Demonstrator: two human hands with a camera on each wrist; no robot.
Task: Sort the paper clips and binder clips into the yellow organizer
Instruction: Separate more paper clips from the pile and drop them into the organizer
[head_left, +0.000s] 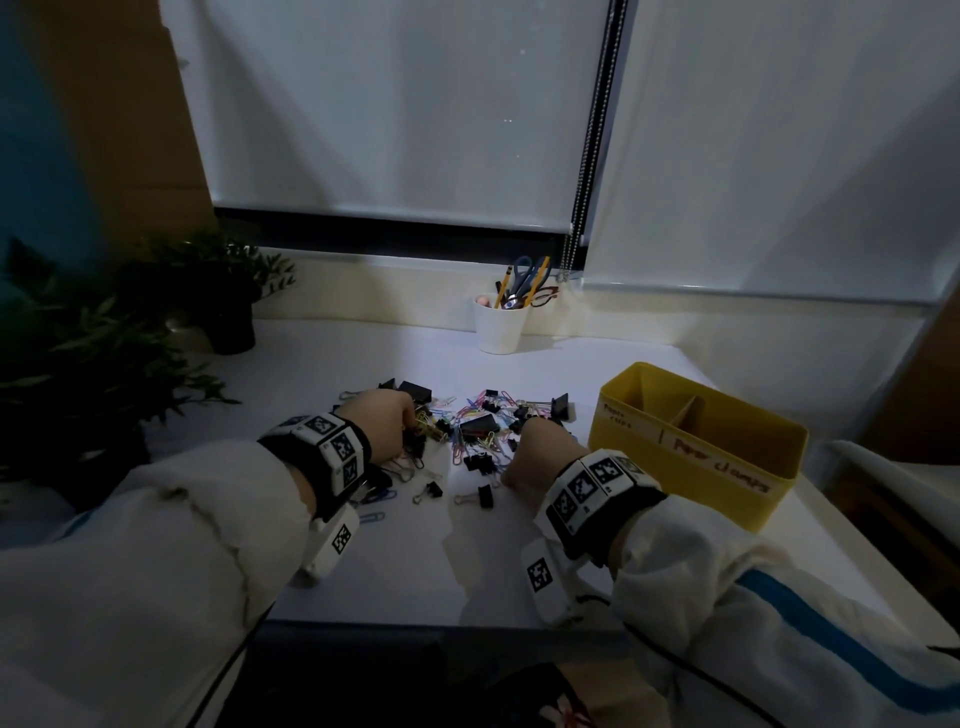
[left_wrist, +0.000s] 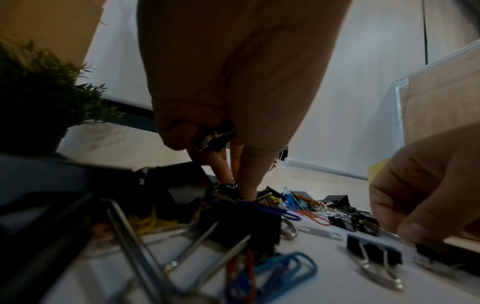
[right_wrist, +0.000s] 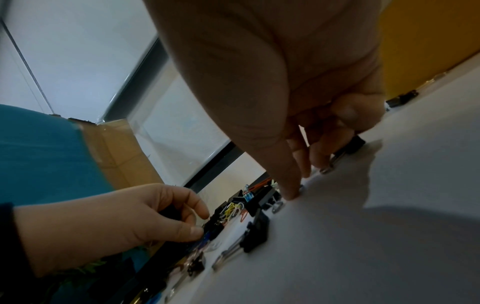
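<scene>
The left hand (left_wrist: 228, 86) had a binder clip (left_wrist: 217, 136) tucked under curled fingers, fingertips (left_wrist: 246, 191) pinching into the pile (head_left: 467, 426) beneath them. The right hand (right_wrist: 298, 98) pinched at a clip (right_wrist: 348, 147) under its fingertips. Light, stiff, slippery things, probably best gripped by the black body. The organizer (head_left: 696, 467) stood just right of the right fingers.

Left hand (head_left: 382, 418) and right hand (head_left: 540, 452) lowered, fingers curled.

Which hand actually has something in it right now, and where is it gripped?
The left hand holds small binder clips tucked under its curled fingers. Whether the right hand has gripped anything cannot be told.
</scene>
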